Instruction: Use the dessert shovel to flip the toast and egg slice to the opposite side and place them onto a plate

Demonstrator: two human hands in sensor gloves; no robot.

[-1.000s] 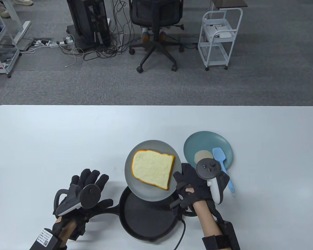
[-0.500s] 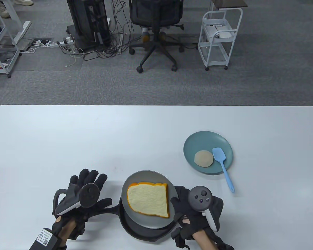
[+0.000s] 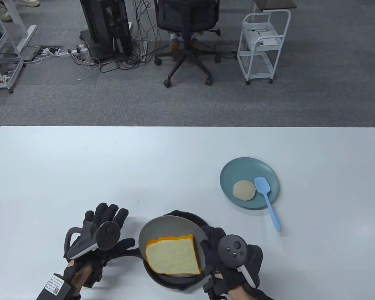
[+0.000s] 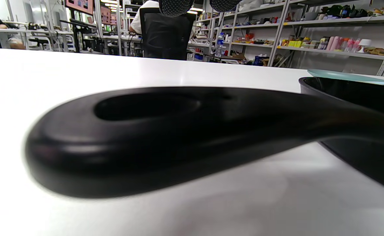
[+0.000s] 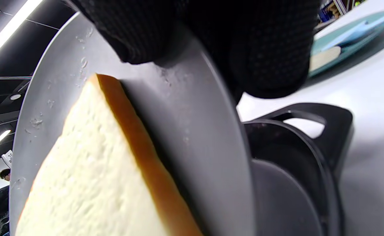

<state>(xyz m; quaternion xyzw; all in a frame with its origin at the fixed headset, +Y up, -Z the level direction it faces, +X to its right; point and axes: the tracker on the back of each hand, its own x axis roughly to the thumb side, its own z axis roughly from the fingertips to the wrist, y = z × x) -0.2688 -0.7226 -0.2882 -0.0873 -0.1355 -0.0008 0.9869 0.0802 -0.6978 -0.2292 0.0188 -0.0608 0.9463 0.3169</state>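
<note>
A toast slice (image 3: 172, 256) lies on a grey plate (image 3: 162, 226), which tilts down toward me over the black pan (image 3: 187, 215). My right hand (image 3: 211, 245) grips the plate's right rim. In the right wrist view the fingers (image 5: 260, 49) curl over the plate (image 5: 185, 108), and the toast (image 5: 90, 170) sits above the pan (image 5: 296, 170). My left hand (image 3: 107, 217) rests with straight, spread fingers over the pan handle (image 4: 165, 137). A round egg slice (image 3: 243, 190) and the blue dessert shovel (image 3: 267, 197) lie on a teal plate (image 3: 237, 170).
The shovel's handle sticks out over the teal plate's near right rim onto the white table (image 3: 81, 162). Beyond the table's far edge stand an office chair (image 3: 187, 28) and a white cart (image 3: 262, 47).
My right hand brought the grey plate with the toast from beside the teal plate back over the pan and tilted it. The toast slid toward the near edge. The left hand stayed put.
</note>
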